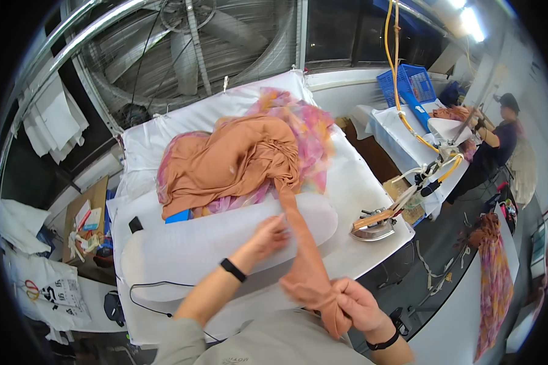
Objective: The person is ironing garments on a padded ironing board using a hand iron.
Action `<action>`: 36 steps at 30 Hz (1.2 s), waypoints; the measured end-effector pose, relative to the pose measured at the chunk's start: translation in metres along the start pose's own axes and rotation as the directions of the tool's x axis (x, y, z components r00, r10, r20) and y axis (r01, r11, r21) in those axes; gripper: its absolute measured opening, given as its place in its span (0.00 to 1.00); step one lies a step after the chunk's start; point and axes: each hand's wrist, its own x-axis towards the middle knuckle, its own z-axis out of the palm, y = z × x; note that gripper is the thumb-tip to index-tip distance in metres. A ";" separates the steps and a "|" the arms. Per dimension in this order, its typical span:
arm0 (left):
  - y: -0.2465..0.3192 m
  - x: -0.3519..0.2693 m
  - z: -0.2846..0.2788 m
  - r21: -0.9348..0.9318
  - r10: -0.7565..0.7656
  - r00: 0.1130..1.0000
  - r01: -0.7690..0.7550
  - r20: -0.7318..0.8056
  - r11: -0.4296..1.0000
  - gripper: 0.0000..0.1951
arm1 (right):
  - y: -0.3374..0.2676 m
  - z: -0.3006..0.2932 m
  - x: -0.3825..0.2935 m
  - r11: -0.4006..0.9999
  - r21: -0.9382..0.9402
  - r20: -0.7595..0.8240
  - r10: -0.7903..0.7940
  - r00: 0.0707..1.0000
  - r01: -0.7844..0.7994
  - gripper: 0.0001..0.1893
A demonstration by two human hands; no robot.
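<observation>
My right hand [358, 303] grips the gathered end of a brown cloth strip [303, 232] close to my body. The strip runs up to a crumpled brown garment [237, 159] on the white padded table. Under and behind that garment spreads sheer pink, purple and orange patterned fabric [313, 146]. My left hand [271, 237], blurred, hovers over the white sleeve-board-like pad [201, 242], just left of the strip. Its fingers are curled, and whether they touch the cloth is unclear. A steam iron [373, 226] with a wooden handle rests at the table's right corner.
Yellow hoses [395, 68] hang down to the iron. A black cable [164, 283] lies along the pad's near side. Behind the table stands a large fan [185, 59]. At right a person [502, 132] works at another table [392, 134]; patterned clothing [495, 273] lies nearer.
</observation>
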 end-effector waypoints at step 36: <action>0.008 -0.128 0.039 0.604 0.241 0.965 -0.133 -0.102 0.786 0.26 | 0.109 0.013 0.093 0.945 -0.275 0.094 0.209 0.973 -0.177 0.09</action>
